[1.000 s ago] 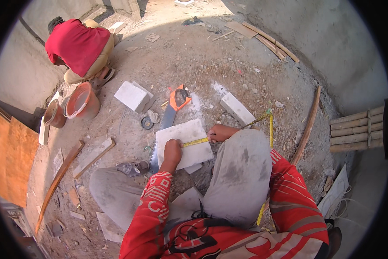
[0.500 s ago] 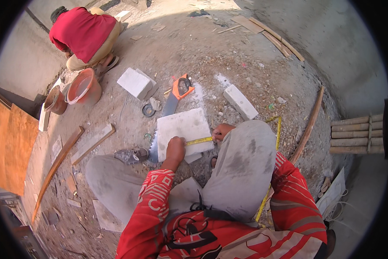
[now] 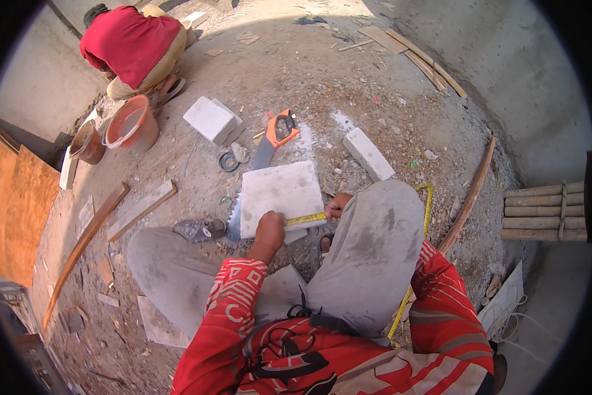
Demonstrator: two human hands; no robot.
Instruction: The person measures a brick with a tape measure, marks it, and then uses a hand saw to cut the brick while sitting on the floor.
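A white lightweight block lies in front of my crossed legs, propped on a smaller pale piece. Across its near part runs a yellow tape measure. My left hand is closed on the tape over the block's lower middle. At the block's right edge, my right hand pinches the tape, partly hidden behind my right knee. More of the tape loops on the ground past that knee. A handsaw with an orange and black handle lies flat, its toothed blade passing along the block's left side.
Other white blocks lie beyond. A dark ring-shaped roll sits left of the saw. Two orange buckets stand near a crouching person in red. Wooden strips lie left; bundled poles are at right.
The view has shifted slightly. Both hands keep hold of the tape at nearly the same place on the block.
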